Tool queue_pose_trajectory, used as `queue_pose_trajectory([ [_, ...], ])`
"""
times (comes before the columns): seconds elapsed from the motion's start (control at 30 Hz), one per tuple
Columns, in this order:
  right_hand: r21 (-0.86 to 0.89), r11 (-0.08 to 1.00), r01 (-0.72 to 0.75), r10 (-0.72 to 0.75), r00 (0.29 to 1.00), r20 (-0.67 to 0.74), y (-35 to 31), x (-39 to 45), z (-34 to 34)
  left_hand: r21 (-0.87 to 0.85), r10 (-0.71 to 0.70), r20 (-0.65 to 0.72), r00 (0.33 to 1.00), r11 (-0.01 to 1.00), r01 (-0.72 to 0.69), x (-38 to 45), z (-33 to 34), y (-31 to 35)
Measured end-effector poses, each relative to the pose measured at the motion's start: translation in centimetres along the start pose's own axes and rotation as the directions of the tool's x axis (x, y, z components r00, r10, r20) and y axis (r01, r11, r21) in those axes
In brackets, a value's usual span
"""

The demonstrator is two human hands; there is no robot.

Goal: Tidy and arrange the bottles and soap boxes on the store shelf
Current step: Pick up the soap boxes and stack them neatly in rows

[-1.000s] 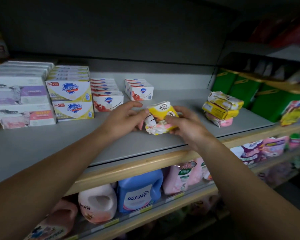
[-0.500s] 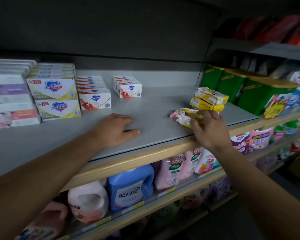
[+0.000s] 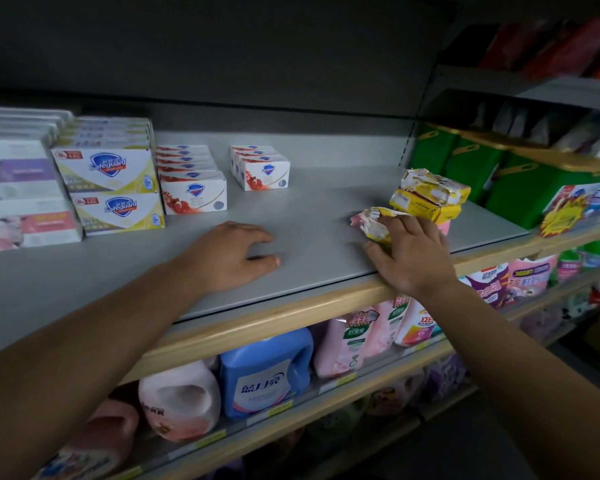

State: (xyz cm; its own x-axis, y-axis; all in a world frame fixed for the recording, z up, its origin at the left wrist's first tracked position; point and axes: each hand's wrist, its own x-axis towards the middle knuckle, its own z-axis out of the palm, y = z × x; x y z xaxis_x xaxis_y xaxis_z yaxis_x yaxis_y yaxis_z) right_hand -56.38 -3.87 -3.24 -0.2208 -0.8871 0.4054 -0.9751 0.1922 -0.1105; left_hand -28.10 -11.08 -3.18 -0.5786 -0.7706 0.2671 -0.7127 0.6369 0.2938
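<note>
My right hand (image 3: 409, 254) grips a crumpled yellow soap packet (image 3: 374, 221) lying on the grey shelf (image 3: 309, 216), just left of a small stack of yellow soap packets (image 3: 430, 195). My left hand (image 3: 229, 254) rests flat on the shelf with nothing in it. At the back left stand stacked white and yellow Safeguard boxes (image 3: 111, 188), then a row of white and red soap boxes (image 3: 193, 188) and a second, shorter row of white and red boxes (image 3: 260, 168).
White and purple boxes (image 3: 18, 195) fill the far left. Green containers (image 3: 482, 168) sit on the neighbouring shelf to the right. Below the wooden shelf edge (image 3: 291, 313) stand a blue detergent bottle (image 3: 267, 372), a pink bottle (image 3: 179, 400) and pink refill pouches (image 3: 347, 341).
My right hand carried the yellow packet from the middle to the right, down beside the yellow stack. My left hand let go of it and settled flat on the shelf.
</note>
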Motion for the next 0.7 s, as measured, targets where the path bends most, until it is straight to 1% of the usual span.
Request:
queue_pose_trajectory([
  [0.07,0.024,0.998,0.063,-0.06,0.995,-0.077,-1.2,0.8,-0.2,-0.019,-0.029,-0.015,0.999,0.999,0.029,-0.2,-0.3,-0.5],
  [0.1,0.062,0.993,0.104,-0.098,0.991,-0.092,-2.0,1.5,-0.2,-0.029,-0.051,-0.035,0.998,0.998,0.05,-0.3,-0.5,-0.7],
  [0.2,0.209,0.955,0.21,-0.199,0.977,-0.072,-5.1,4.3,0.4,-0.01,-0.11,-0.082,0.991,0.994,0.11,-0.3,-0.6,-1.1],
  [0.33,0.307,0.917,0.257,-0.263,0.965,-0.02,-9.7,8.9,2.8,0.04,-0.145,-0.064,0.987,0.988,0.148,0.1,-0.1,-1.3],
  [0.43,0.358,0.899,0.254,-0.277,0.961,0.016,-12.4,12.4,4.9,0.041,-0.175,-0.058,0.983,0.983,0.177,0.3,0.1,-1.8],
  [0.53,0.402,0.889,0.218,-0.246,0.969,0.017,-14.2,15.8,6.7,0.052,-0.186,-0.064,0.981,0.981,0.189,0.3,0.2,-2.0],
  [0.63,0.49,0.867,0.09,-0.134,0.989,0.055,-14.9,19.0,8.0,0.021,-0.186,-0.068,0.98,0.982,0.188,0.3,0.2,-2.4],
  [0.7,0.502,0.864,0.038,-0.112,0.987,0.118,-15.1,20.4,8.9,0.004,-0.188,-0.086,0.978,0.982,0.189,0.4,0.2,-2.7],
])
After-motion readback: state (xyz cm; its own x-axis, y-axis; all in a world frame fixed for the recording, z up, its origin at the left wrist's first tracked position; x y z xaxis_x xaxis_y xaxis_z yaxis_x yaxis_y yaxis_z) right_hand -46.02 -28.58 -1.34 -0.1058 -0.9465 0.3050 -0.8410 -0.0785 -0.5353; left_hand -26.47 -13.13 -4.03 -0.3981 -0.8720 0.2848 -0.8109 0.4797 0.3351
